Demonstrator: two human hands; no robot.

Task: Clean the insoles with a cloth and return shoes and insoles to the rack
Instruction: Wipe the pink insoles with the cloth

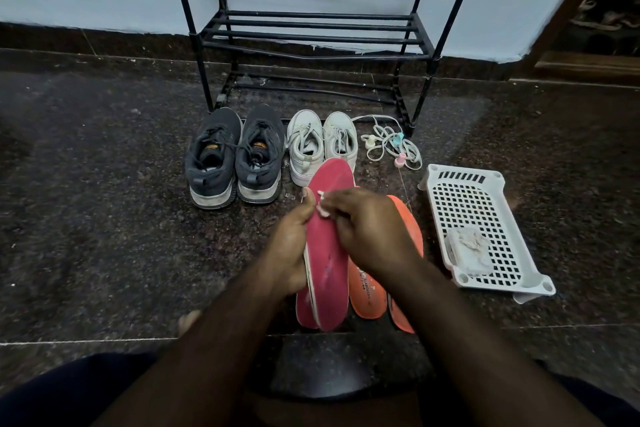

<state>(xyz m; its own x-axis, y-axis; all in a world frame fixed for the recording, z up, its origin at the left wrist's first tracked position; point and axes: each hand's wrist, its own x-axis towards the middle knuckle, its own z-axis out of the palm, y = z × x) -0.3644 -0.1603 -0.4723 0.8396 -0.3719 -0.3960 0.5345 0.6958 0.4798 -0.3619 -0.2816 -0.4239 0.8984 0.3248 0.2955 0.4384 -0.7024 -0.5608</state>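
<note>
My left hand (292, 246) grips a pink insole (329, 218) along its left edge and holds it tilted above the floor. My right hand (367, 229) presses a small white cloth (322, 208) against the insole's upper half. A second pink insole (306, 308) lies under it, and two orange insoles (369, 295) lie to the right on the floor. A dark grey pair of shoes (235, 156) and a white pair (322, 146) stand in front of the black shoe rack (311, 35).
A white perforated plastic basket (485, 229) with a crumpled white cloth (467, 243) in it lies on the floor at right. A tangle of white cord with clips (391, 146) sits by the rack's right leg. A dark round stool (322, 367) is below my arms.
</note>
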